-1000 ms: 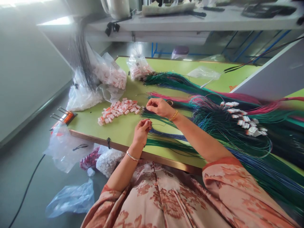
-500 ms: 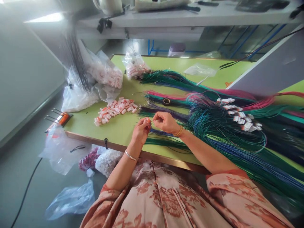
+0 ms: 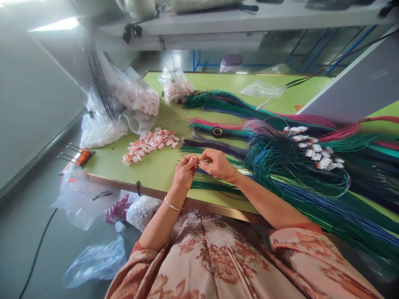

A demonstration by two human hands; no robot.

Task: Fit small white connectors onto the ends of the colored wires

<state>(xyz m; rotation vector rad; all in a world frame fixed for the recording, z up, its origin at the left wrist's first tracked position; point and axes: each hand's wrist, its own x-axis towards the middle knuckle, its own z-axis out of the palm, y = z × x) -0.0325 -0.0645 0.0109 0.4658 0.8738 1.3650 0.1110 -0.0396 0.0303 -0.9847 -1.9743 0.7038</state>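
Small connector [image 3: 196, 159] pinched between left hand [image 3: 184, 171] and right hand [image 3: 217, 162] fingertips

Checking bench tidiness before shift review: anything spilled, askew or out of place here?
Yes. Plastic bags hang off the table edge and another lies on the floor. Loose connectors are heaped bare on the table beside their bags. Both hands, left hand and right hand, meet over the wire bundles.

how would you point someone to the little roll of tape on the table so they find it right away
On the green table, look among the coloured wire bundles beyond the two hands. The tape roll lies on the strands right of the loose pile of small connectors: a small dark ring, the only round thing there.
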